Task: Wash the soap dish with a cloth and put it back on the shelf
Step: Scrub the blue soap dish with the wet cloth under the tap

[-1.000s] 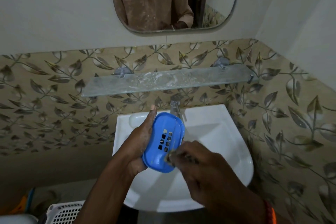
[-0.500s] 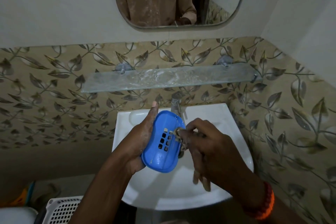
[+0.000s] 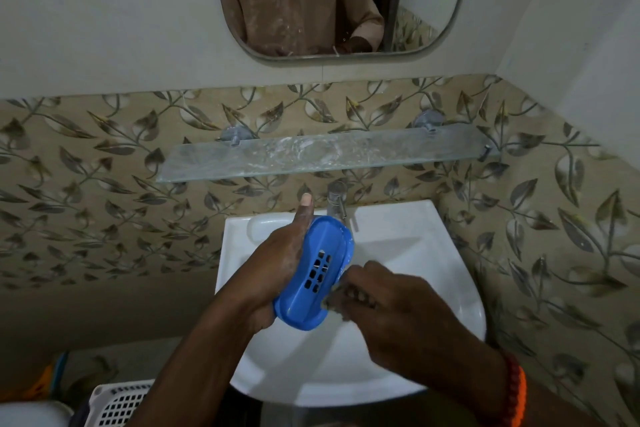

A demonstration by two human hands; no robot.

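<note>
Bathroom corner, leaf-pattern tiles below plain wall, one mirror (image 3: 339, 0) up top reflecting a person's shirt. Left of the grip and low: one white slotted basket (image 3: 121, 402) by the floor. Above the grip: one glass shelf (image 3: 242, 163), bare and smeared, on two wall brackets; one chrome tap (image 3: 336, 199) just beyond the dish's far end. One white basin (image 3: 398, 357) sat under both hands. Left hand (image 3: 277, 263) was wrapped round the left edge of one blue soap dish (image 3: 313, 274), thumb pointing up, holding it tilted on its side over the basin. Dish was oval plastic, wet-looking, with a block of small rectangular drain slots mid-body. Right hand (image 3: 391, 308) was closed with fingers curled, pressed against the dish's lower right edge, pinching a small greyish cloth (image 3: 334, 298), mostly hidden. Orange-red wristband (image 3: 516, 392) on right wrist
</note>
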